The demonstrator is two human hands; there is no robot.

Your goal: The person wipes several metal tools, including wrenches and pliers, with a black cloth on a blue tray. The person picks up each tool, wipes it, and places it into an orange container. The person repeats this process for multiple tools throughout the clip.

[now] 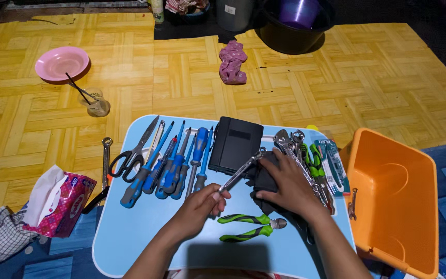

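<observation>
My left hand (201, 205) grips the lower end of a silver wrench (241, 170), which slants up to the right over the light blue tray table (130, 232). My right hand (286, 183) presses a dark cloth (264, 181) against the wrench's upper end. Green-handled pliers (249, 227) lie on the table just below both hands. A black case (235, 144) sits behind the wrench. Left of my hands lies a row of several blue-handled screwdrivers (174, 165), then black-handled scissors (130, 160). More wrenches and green-handled tools (308, 157) lie under and beyond my right hand.
An orange plastic bin (396, 201) stands right of the table. A tissue pack (58, 201) and a loose wrench (106, 160) lie at the left. On the parquet-patterned floor are a pink plate (61, 63), a glass (98, 103), a pink rag (232, 63) and a black tub (292, 26).
</observation>
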